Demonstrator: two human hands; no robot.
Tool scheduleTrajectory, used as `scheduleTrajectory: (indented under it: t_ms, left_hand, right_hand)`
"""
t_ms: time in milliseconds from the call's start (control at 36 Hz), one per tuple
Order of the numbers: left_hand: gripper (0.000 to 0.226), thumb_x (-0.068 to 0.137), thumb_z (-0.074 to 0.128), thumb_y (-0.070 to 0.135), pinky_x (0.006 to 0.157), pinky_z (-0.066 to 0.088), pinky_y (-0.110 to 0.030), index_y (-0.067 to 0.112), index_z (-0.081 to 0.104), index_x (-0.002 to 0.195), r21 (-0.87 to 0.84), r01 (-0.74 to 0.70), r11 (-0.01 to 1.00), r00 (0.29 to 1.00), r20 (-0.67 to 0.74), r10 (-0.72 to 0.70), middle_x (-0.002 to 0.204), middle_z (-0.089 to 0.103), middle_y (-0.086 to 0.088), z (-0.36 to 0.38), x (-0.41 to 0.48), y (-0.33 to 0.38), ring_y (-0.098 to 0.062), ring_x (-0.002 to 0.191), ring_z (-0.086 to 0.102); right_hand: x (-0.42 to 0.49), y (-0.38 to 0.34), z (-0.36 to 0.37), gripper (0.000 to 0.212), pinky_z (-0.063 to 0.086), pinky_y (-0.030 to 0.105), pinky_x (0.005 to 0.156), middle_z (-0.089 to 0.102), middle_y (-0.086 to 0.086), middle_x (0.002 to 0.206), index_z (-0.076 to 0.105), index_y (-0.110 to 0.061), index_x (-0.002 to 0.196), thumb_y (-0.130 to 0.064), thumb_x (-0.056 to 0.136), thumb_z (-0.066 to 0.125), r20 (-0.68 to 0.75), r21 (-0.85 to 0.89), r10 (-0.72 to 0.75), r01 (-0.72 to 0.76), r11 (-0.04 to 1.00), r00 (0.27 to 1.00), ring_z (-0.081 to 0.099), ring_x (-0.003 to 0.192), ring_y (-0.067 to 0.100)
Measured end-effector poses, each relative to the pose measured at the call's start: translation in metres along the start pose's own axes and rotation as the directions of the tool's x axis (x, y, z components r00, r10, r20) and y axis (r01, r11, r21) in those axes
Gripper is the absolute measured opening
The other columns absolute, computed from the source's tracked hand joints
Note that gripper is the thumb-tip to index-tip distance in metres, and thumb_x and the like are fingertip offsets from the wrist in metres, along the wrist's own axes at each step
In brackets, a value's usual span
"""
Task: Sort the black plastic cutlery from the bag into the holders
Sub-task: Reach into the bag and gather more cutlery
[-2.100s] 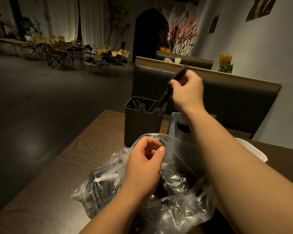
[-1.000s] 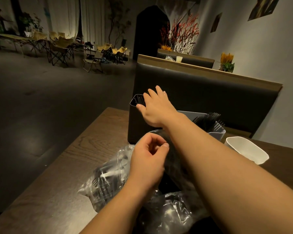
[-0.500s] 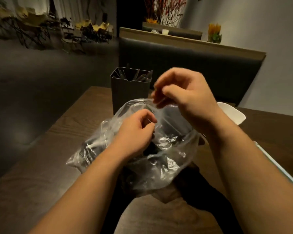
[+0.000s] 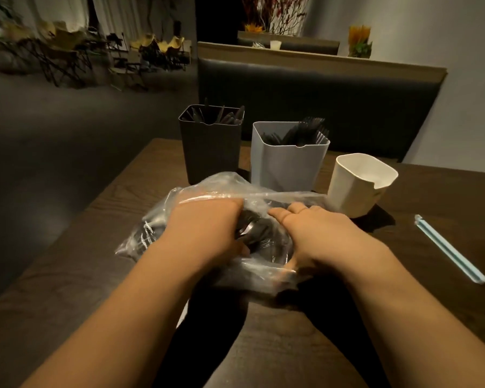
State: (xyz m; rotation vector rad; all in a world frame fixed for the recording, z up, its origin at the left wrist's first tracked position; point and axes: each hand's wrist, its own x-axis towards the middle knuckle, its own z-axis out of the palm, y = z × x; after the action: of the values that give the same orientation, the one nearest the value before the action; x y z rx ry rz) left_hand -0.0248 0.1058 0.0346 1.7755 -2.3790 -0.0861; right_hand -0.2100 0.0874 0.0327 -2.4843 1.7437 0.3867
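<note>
A dark wooden desk [image 4: 67,275] filled the lower view, with a padded booth seat back [image 4: 319,88] rising behind its far edge. A clear plastic bag [image 4: 196,189] lay crumpled on the desk in front of the person, and a heap of black cutlery [image 4: 263,236] showed through it.

Beyond the bag stood three holders in a row. The black holder [image 4: 210,152] was on the left with dark handles [image 4: 221,116] poking above its rim. The grey holder [image 4: 286,163] stood just beside it with forks [image 4: 303,133] leaning to its right side. The white holder [image 4: 356,189] was on the right, tilted slightly.

The left hand [image 4: 205,228] reached into the bag's mouth, its fingers curled down out of sight, so I could not tell what they gripped. The right hand [image 4: 322,233] held the bag's right side, fingers laid over the plastic and thumb tucked under its near edge. A thin, pale blue wrapped straw [image 4: 448,247] lay on the desk, well apart to the right.
</note>
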Motion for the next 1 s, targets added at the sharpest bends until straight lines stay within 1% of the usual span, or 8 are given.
scheduleTrajectory:
  t_ms: [83,222,389,583,694,806,917,1000]
  left_hand:
    - [0.036,0.078,0.072,0.058,0.080,0.046,-0.031,0.031,0.050,0.088,0.089,0.041,0.995,0.993,0.103,-0.050,0.091,0.054,0.007,-0.009,-0.008,0.001,-0.018,0.091,0.052]
    - [0.051,0.077,0.069,0.064,0.070,0.038,-0.032,0.030,0.062,0.114,0.274,0.047,0.961,0.968,0.225,-0.112,0.106,0.050,0.004,-0.018,-0.009,-0.017,-0.016,0.093,0.045]
    - [0.067,0.078,0.071,0.063,0.081,0.041,-0.036,0.028,0.054,0.132,0.396,0.016,0.918,0.936,0.317,-0.153,0.126,0.048,0.000,-0.027,-0.005,-0.039,-0.023,0.114,0.049]
    - [0.049,0.075,0.079,0.052,0.079,0.040,-0.030,0.025,0.059,0.111,0.262,0.049,0.964,0.918,0.368,-0.147,0.105,0.056,0.005,-0.016,0.005,-0.039,-0.017,0.095,0.051]
    - [0.062,0.076,0.078,0.054,0.084,0.040,-0.030,0.028,0.057,0.128,0.234,-0.023,0.972,0.927,0.369,-0.067,0.113,0.058,0.003,-0.011,0.010,-0.031,-0.018,0.100,0.050]
    - [0.088,0.075,0.081,0.051,0.104,0.040,-0.035,0.029,0.040,0.150,0.203,-0.024,0.979,0.911,0.408,-0.062,0.142,0.051,-0.001,-0.007,0.014,-0.028,-0.024,0.126,0.048]
    - [0.081,0.079,0.079,0.044,0.100,0.044,-0.036,0.028,0.041,0.149,0.211,-0.054,0.976,0.916,0.400,-0.035,0.144,0.047,0.000,-0.008,0.018,-0.031,-0.023,0.126,0.049]
    - [0.068,0.084,0.070,0.052,0.105,0.043,-0.038,0.033,0.047,0.145,0.275,-0.118,0.954,0.916,0.402,-0.002,0.143,0.046,0.006,-0.013,0.019,-0.037,-0.021,0.127,0.044]
  right_hand:
    - [0.001,0.000,-0.012,0.120,0.030,0.044,0.116,0.022,0.001,0.164,0.010,-0.034,0.159,-0.069,0.066,0.079,-0.009,0.003,-0.005,0.005,1.000,1.000,0.027,0.146,0.030]
    - [0.006,-0.008,-0.024,0.084,0.032,0.040,0.117,0.049,-0.007,0.147,0.043,-0.035,0.146,-0.057,0.073,0.079,-0.270,-0.015,-0.268,0.274,0.962,0.925,0.039,0.138,0.018]
    - [0.017,-0.021,-0.009,0.037,0.052,0.029,0.097,0.073,-0.008,0.109,0.074,-0.023,0.112,-0.018,0.077,0.085,-0.401,0.438,-0.309,0.476,0.762,0.863,0.065,0.101,0.002]
    - [0.026,-0.016,-0.002,0.070,0.046,0.031,0.103,0.059,-0.009,0.127,0.055,-0.033,0.128,-0.044,0.067,0.085,-0.244,0.207,-0.226,0.279,0.938,0.943,0.055,0.118,0.014]
    - [0.029,-0.011,-0.002,0.082,0.049,0.030,0.100,0.059,-0.010,0.125,0.051,-0.036,0.129,-0.053,0.057,0.088,-0.246,0.093,-0.149,0.176,0.980,0.958,0.057,0.116,0.016]
    - [0.033,-0.007,-0.005,0.097,0.049,0.036,0.105,0.053,-0.008,0.134,0.050,-0.034,0.134,-0.056,0.048,0.089,-0.256,0.047,-0.112,0.128,0.991,0.960,0.054,0.124,0.020]
    - [0.024,-0.013,-0.012,0.090,0.046,0.041,0.108,0.051,-0.004,0.140,0.045,-0.033,0.139,-0.044,0.061,0.089,-0.280,0.016,-0.157,0.169,0.986,0.947,0.048,0.130,0.022]
    - [0.023,-0.024,-0.019,0.082,0.041,0.040,0.112,0.049,-0.007,0.148,0.041,-0.035,0.146,-0.034,0.076,0.084,-0.282,0.134,-0.194,0.239,0.962,0.940,0.045,0.136,0.019]
